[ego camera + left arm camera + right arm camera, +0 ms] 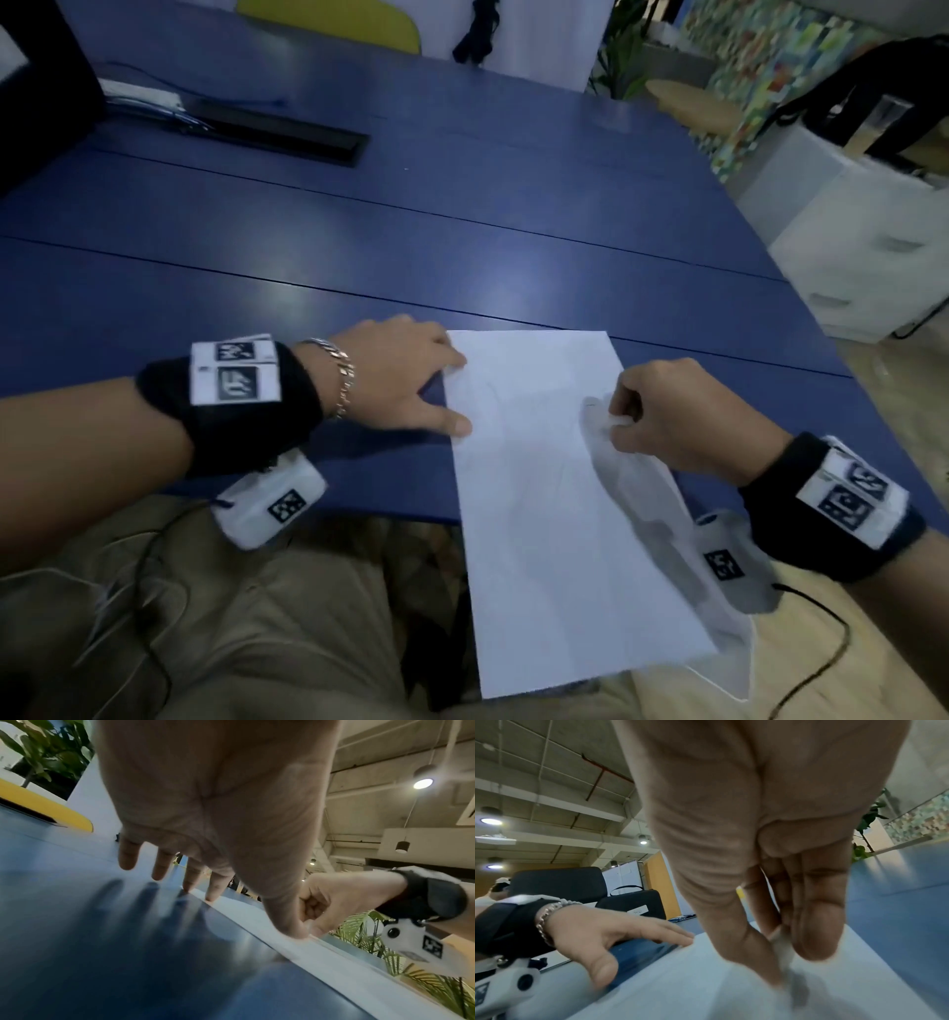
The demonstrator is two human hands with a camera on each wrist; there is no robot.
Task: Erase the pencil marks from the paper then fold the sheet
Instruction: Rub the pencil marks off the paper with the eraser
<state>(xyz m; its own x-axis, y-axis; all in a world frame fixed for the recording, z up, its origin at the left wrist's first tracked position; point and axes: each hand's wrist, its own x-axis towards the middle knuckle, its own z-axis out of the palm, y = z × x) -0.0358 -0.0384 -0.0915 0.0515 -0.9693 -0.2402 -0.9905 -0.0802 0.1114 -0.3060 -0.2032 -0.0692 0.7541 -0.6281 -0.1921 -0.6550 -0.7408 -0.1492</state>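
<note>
A white sheet of paper (539, 488) lies on the blue table (359, 246), its near half hanging over the table's front edge above my lap. My left hand (411, 380) rests open at the sheet's left edge, with thumb and fingertips pressing on it; the left wrist view shows the straight fingers (213, 892) on the paper (334, 959). My right hand (667, 416) pinches a small white eraser (619, 421) against the right part of the sheet. The right wrist view shows the eraser (781, 945) between thumb and fingers, touching the paper (706, 983). Pencil marks are too faint to make out.
A black cable slot (287, 133) and a black case (36, 87) sit at the table's far left. A white drawer unit (873, 246) stands off the table's right side. A yellow chair (334, 20) is behind the far edge. Cables hang from both wrists.
</note>
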